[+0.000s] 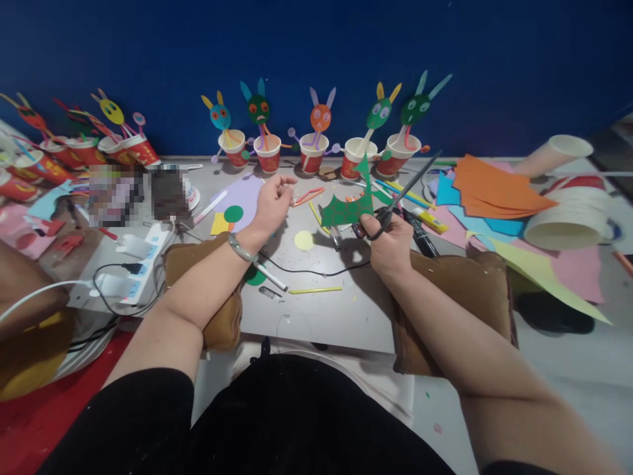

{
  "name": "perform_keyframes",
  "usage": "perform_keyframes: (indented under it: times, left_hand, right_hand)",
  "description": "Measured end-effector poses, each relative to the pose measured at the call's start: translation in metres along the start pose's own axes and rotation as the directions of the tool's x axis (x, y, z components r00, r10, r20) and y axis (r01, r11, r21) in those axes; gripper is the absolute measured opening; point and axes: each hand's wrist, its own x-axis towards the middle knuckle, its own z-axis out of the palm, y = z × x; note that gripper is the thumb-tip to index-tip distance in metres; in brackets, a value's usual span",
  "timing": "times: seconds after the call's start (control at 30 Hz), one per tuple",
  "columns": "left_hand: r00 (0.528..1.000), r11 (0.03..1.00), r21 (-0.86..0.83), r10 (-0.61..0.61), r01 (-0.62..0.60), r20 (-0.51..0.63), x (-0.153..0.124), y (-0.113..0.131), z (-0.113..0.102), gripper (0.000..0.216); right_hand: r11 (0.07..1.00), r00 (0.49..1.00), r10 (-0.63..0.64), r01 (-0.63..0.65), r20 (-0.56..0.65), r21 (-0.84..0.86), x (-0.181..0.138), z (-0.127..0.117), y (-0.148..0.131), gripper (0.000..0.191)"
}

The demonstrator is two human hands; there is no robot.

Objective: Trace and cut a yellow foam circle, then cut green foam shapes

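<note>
The right hand is closed around the handles of the scissors and also pinches the green paper at its lower right edge. The sheet sits right of centre in the frame, above the desk, with round bites cut out of its top edge. Its main strip runs roughly left to right, with a narrow spike rising at the right end.

The green paper projects leftward from the right hand, so its free end faces the left hand, which is apart from it, up and to the left. The scissors' long axis slants to the upper right, blades pointing away from the sheet. The left hand's fingers are loosely bent; I cannot tell whether they hold anything small. A pale yellow disc lies between the hands.
</note>
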Motion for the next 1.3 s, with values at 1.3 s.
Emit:
perform_keyframes:
  times: [1.3]
  left_hand:
    - [0.818,0.821,-0.295,-0.315,0.489,0.481,-0.029,0.028,0.019,0.038]
  right_hand:
    - [0.972,0.993,0.109,-0.098,-0.041,0.214,0.0,0.005,-0.008,0.029]
